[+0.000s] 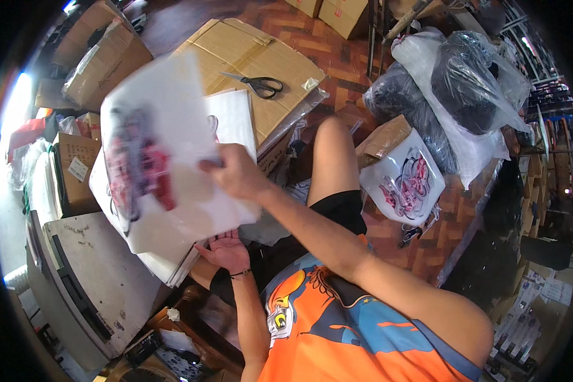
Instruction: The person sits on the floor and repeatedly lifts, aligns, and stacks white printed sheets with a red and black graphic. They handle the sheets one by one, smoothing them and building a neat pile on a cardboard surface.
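My right hand point(240, 173) is closed on the edge of a white printed sheet point(188, 127), holding it raised. A pink and black design on that sheet is smeared by motion. Below it lies a stack of white sheets point(165, 270), mostly covered by the raised one. My left hand point(228, 253) is palm up beside the stack, with its fingers stretched out and nothing in them; whether the fingertips touch the sheets I cannot tell. Past my right hand, more white paper point(230, 113) lies against a cardboard box point(235, 57).
Black-handled scissors point(264, 87) rest on the cardboard. To the right, another printed sheet point(395, 172) leans on a small carton point(383, 141), near plastic-wrapped bundles point(465, 83) on the parquet floor point(347, 57). A grey, worn panel point(108, 267) stands at the left.
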Demonstrator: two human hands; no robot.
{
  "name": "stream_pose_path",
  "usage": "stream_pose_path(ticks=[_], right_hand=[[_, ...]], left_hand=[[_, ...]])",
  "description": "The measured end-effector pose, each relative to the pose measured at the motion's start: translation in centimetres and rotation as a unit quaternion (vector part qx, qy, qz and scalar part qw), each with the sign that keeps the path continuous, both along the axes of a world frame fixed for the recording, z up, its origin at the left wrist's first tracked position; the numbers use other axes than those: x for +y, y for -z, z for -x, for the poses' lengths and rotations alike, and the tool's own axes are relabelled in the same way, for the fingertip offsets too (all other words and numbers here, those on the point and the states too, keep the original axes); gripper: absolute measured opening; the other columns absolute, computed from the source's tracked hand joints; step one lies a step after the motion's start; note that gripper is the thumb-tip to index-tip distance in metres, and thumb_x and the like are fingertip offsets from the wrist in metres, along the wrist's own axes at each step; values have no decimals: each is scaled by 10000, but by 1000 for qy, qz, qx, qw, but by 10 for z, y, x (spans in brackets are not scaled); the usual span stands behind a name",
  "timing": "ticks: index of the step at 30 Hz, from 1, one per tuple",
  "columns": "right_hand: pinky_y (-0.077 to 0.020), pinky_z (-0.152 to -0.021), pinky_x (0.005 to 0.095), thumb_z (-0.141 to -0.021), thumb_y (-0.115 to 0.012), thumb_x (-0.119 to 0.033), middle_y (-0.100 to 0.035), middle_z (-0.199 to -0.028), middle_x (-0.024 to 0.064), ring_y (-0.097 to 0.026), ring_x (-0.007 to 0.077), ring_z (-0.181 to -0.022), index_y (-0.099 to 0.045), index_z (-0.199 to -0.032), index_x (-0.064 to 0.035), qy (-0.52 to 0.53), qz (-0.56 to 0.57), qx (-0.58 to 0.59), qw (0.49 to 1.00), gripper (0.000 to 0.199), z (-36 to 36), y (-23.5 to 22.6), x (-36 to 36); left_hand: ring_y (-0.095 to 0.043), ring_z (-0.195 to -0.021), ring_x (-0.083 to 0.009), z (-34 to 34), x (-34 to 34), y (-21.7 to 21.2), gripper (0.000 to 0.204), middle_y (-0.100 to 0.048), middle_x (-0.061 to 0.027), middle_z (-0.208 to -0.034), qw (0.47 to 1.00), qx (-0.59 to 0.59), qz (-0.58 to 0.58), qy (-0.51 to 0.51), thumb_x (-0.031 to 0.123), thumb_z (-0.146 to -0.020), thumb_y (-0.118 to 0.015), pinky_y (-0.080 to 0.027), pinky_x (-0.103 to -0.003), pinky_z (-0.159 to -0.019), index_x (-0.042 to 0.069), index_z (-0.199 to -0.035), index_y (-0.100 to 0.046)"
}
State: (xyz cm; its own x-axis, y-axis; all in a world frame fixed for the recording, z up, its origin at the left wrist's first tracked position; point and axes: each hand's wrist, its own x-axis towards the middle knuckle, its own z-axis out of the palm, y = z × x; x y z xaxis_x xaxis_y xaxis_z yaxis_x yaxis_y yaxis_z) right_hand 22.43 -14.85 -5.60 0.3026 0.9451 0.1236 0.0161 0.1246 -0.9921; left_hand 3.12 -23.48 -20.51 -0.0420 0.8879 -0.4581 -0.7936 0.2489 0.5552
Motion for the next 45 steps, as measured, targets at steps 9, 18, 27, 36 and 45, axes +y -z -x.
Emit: stream_pose_path(ticks=[9,18,27,36,45], right_hand=[[-483,-621,498,-838,-748,-227,-621,-698,287,-661,455,-700,-635,-710,61,84,225,-155,958,335,-21,101,-24],[-405,-525,470,-841,-745,-234,-550,-608,280,-570,427,-542,-578,-637,51,178,142,-80,971,389,2,115,-36],[-415,-515,420,-850,-740,-225,-584,-551,196,-567,249,-474,-643,-669,47,171,177,13,969,341,0,120,-36],[-402,-505,418,-855,-740,-213,-569,-535,169,-527,199,-473,-629,-649,38,179,203,-13,963,343,3,111,-35],[-396,-496,404,-838,-761,-235,-570,-518,154,-522,199,-458,-599,-623,47,213,199,7,957,391,5,129,-31]], left_hand=[[-536,-1272,-365,-5,-3,-6,749,-553,-222,-1387,1000,0,-8,17,655,-940,-506,-399,-501,-1099,27,-1347,-529],[-661,-1017,-272,-8,-3,-21,540,-645,-168,-1171,990,134,25,46,476,-981,-585,-547,-408,-882,14,-1258,-542],[-691,-797,-185,-5,-3,-74,255,-641,-67,-861,948,314,-8,47,239,-1028,-588,-592,-296,-710,-5,-1088,-547],[-440,-560,-75,63,101,-52,323,-472,36,-654,885,460,16,-64,224,-1025,-581,-385,-260,-503,78,-743,-522],[-462,-634,-91,76,132,-30,364,-553,5,-730,813,571,50,-100,243,-1019,-587,-402,-272,-567,5,-743,-585]])
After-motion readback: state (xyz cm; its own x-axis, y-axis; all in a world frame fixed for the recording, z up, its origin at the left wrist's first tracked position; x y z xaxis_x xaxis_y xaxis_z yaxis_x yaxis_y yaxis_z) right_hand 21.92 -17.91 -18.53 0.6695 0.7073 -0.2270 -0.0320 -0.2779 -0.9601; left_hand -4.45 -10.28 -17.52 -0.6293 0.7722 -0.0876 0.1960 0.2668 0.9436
